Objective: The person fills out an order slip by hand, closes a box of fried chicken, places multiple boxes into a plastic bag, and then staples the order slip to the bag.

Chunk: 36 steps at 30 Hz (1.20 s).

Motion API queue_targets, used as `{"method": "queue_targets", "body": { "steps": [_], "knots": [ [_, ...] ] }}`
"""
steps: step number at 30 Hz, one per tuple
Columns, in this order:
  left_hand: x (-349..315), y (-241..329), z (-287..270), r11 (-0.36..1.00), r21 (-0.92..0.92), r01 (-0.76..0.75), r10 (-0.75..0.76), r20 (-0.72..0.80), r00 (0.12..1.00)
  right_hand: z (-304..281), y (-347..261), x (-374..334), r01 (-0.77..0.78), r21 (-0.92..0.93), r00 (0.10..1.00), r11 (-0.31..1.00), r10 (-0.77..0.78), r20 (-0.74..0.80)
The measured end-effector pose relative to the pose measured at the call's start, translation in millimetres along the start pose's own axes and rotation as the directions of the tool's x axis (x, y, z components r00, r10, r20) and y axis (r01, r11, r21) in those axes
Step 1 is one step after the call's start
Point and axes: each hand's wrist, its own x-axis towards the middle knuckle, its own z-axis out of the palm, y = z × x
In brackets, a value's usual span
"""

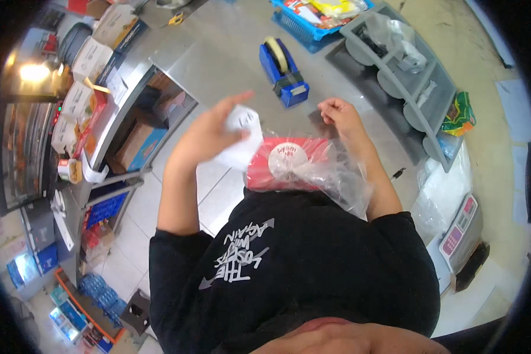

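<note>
My left hand (209, 133) holds a white paper slip (249, 127), with the thumb across it and the fingers stretched upward, blurred by motion. To its right, a red box (256, 171) in a clear plastic bag (342, 177) rests close against my body; the bag's top is gathered over a round white label. My right hand (340, 117) is closed above the bag's right side, fingertips pinched together; whatever they may grip is too small to make out. Beyond both hands, a blue tape dispenser (283, 72) with a roll of tape stands on the metal table (218, 53).
A grey divided organiser (389, 88) holding plastic bags lines the right side, near a blue basket (310, 26) of packets. A scale (459, 227) sits at the lower right. Yellow-handled scissors (176, 19) lie far left. Shelving (138, 127) with boxes stands at the left.
</note>
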Motion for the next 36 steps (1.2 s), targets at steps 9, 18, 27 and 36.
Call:
{"method": "queue_targets", "body": {
  "steps": [9,18,27,36],
  "knots": [
    [-72,-2,121,0.955,0.292,0.05,0.121,-0.537,0.835,11,-35,-44,-0.238,0.189,0.836,0.953,0.102,0.539],
    [-83,15,124,0.944,0.328,0.042,0.063,-0.305,0.95,62,-108,-16,0.402,-0.02,0.543,0.915,-0.221,0.81],
    [-109,18,140,0.925,0.381,0.009,0.065,-0.183,0.981,90,-73,-2,0.647,-0.684,0.67,0.338,0.176,0.721],
    [-79,0,75,0.981,0.185,-0.052,0.102,-0.267,0.958,5,-38,4,-0.051,-0.555,0.832,0.83,0.342,0.436]
  ]
}}
